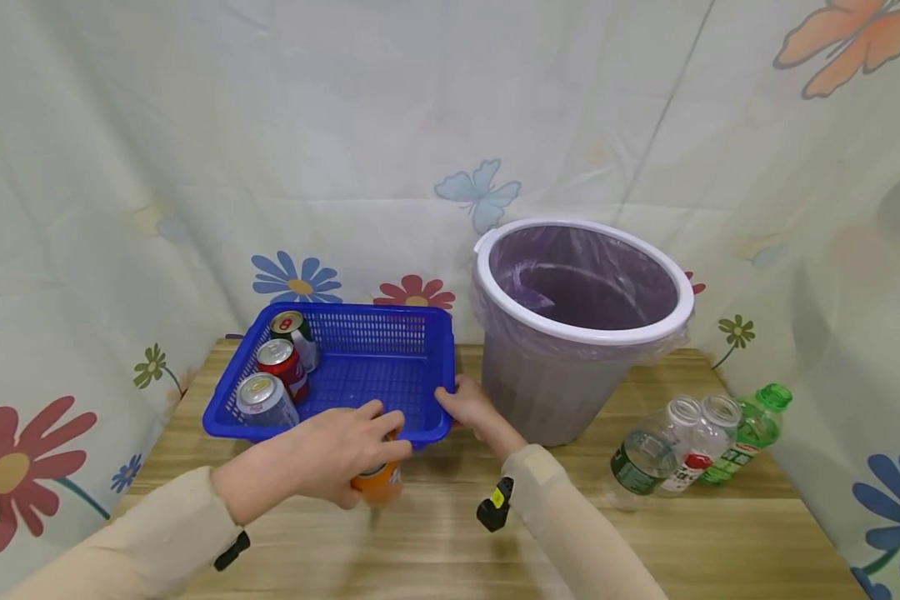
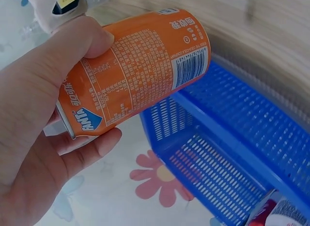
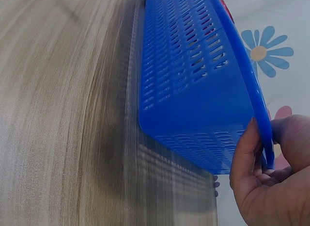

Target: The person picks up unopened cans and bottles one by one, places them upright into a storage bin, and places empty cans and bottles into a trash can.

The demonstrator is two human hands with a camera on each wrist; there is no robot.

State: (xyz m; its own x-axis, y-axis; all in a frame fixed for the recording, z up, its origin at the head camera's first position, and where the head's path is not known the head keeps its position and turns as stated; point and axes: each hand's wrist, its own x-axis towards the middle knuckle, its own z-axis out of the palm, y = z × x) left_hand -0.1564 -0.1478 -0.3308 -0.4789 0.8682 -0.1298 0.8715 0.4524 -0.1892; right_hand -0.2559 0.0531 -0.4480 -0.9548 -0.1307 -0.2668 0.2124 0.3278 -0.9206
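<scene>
Currently, your left hand [image 1: 341, 454] grips the orange can [image 2: 145, 66] beside the basket [image 1: 375, 383] — your right hand [image 1: 474, 407] pinches the basket's rim [image 3: 255, 90].

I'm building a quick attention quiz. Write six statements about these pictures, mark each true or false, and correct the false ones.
1. The left hand holds an orange can. True.
2. Three cans are in the blue basket. True.
3. The left hand grips the basket's rim. False: the right hand does.
4. In the head view, three bottles are right of the bin. True.
5. In the head view, the bin is left of the basket. False: it is to the right.
6. The bottles are in the bin. False: they are on the table.
</scene>
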